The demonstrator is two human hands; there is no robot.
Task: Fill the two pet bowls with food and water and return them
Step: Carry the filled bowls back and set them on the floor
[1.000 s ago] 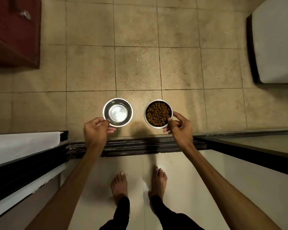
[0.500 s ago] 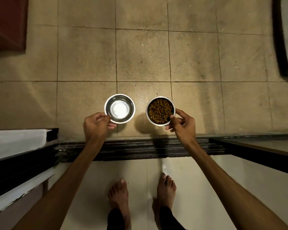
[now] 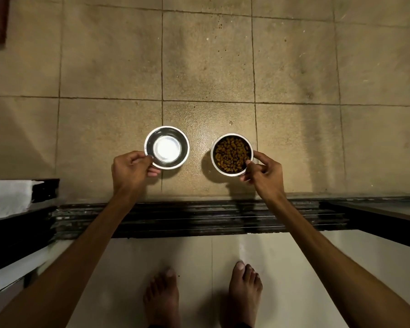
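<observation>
Dark door track [image 3: 199, 218] and bare feet [image 3: 245, 294] behind, each hand [image 3: 130, 170] [image 3: 265, 172] pinching a bowl [image 3: 167, 147] [image 3: 232, 154] rim.

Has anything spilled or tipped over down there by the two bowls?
Nothing stands out. The water bowl and the kibble bowl sit level, each pinched at its rim by the left hand and right hand. No kibble lies on the tiles.

I have only one view, from the camera on the person's head. It looks almost straight down, a little forward, from standing height. The wide lens bends the edges. At the bottom I see the feet [image 3: 202, 297], across the middle the door track [image 3: 199, 218], and beyond it the tiled floor [image 3: 206, 62], reaching to the top.
</observation>
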